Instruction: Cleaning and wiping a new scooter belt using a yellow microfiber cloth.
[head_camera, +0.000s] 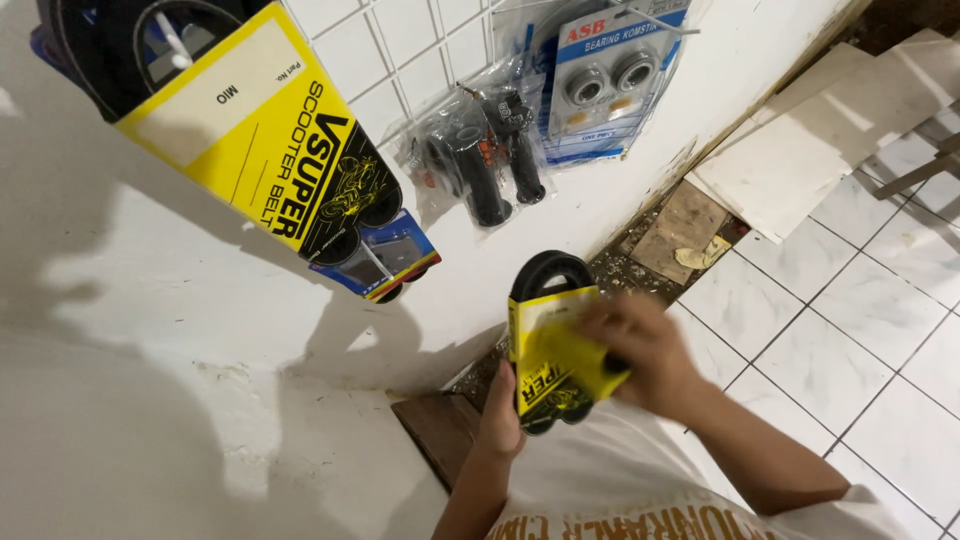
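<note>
I hold a black rubber drive belt in a yellow cardboard sleeve low in the middle of the view. My left hand grips its lower left edge from below. My right hand, blurred by motion, lies on the sleeve's right side with the fingers wrapped over the front. The belt's black loop sticks out above the sleeve, close to the white wall.
On a white wire grid hang a larger belt in a yellow sleeve, bagged black handlebar grips and a blue carded pair of bearings. Loose tiles lean at the wall's foot, rubble beside them, over white floor tiles.
</note>
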